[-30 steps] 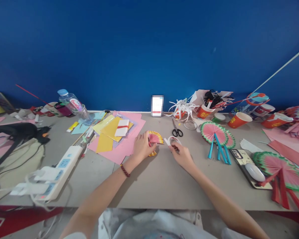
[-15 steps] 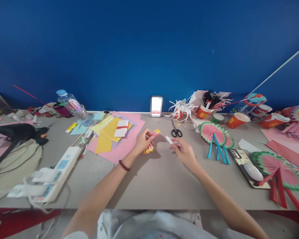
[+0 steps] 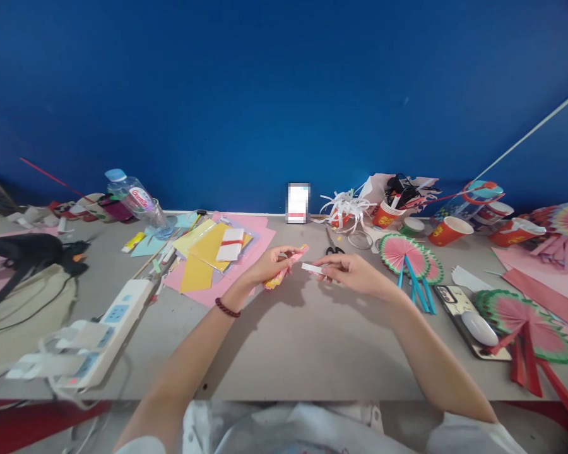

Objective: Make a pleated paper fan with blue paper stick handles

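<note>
My left hand [image 3: 271, 265] is closed round a folded pink and yellow pleated paper fan [image 3: 284, 268], held just above the grey table [image 3: 303, 340]. Its pleats are pressed together into a narrow strip. My right hand [image 3: 350, 271] pinches a small white strip [image 3: 311, 268], likely tape, pointing toward the fan. A short gap separates the two hands. Black scissors [image 3: 332, 246] lie on the table just behind my hands.
Pink and yellow paper sheets [image 3: 218, 252] lie at the left back, with a water bottle [image 3: 137, 200] and a white power strip [image 3: 99, 334]. Finished pink-green fans [image 3: 407, 255] with blue handles, red cups [image 3: 447, 230], a phone [image 3: 459, 302] and more fans [image 3: 525, 315] fill the right.
The fan was spread open on the table a second ago; now it is folded shut and lifted in my left hand. My right hand has risen with the white strip.
</note>
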`<state>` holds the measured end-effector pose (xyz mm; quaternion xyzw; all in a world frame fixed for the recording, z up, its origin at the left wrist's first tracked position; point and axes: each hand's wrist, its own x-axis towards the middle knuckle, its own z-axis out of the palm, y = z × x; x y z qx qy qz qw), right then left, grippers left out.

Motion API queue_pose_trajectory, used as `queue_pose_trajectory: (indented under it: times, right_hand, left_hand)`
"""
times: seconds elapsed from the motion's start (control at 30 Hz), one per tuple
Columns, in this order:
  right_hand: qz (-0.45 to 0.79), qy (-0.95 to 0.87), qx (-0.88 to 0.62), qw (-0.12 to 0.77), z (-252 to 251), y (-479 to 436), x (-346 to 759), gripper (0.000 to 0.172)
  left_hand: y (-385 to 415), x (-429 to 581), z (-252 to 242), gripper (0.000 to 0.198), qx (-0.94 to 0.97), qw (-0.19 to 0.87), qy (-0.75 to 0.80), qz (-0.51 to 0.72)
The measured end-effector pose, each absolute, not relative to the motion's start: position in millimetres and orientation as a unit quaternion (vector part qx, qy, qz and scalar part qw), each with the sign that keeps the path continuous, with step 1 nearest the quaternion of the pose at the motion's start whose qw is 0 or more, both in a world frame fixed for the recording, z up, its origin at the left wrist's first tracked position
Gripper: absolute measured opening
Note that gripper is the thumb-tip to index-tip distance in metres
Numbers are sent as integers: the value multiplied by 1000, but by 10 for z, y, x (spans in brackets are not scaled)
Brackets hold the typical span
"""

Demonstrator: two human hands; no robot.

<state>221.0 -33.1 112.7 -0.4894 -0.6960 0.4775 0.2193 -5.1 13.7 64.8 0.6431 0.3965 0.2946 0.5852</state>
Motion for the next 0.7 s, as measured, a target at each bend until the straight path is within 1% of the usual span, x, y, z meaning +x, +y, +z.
queue_pose_trajectory:
  times: [0.13,0.23,0.33,0.47,0.7]
  right_hand:
    - [474,-729,-466,165,1308,-215,2228,28]
    - [450,-743,-464,173,1368,-149,2236,21]
    - [428,-748,-467,195,1380,-122,2212,17]
    - [407,-749,-479,209,1361,-134,2137,18]
    - [402,-738,-502,206,1266,-201,1966,21]
  left_hand:
    - [151,-149,783,48,663,614,356,240]
    - [188,-213,843,52,680,623,323,212]
    - [225,-243,875,50,706,618,288,191]
    - [238,-244,893,46,738,605,249,165]
    - [204,-186,880,47,735,622,229,140]
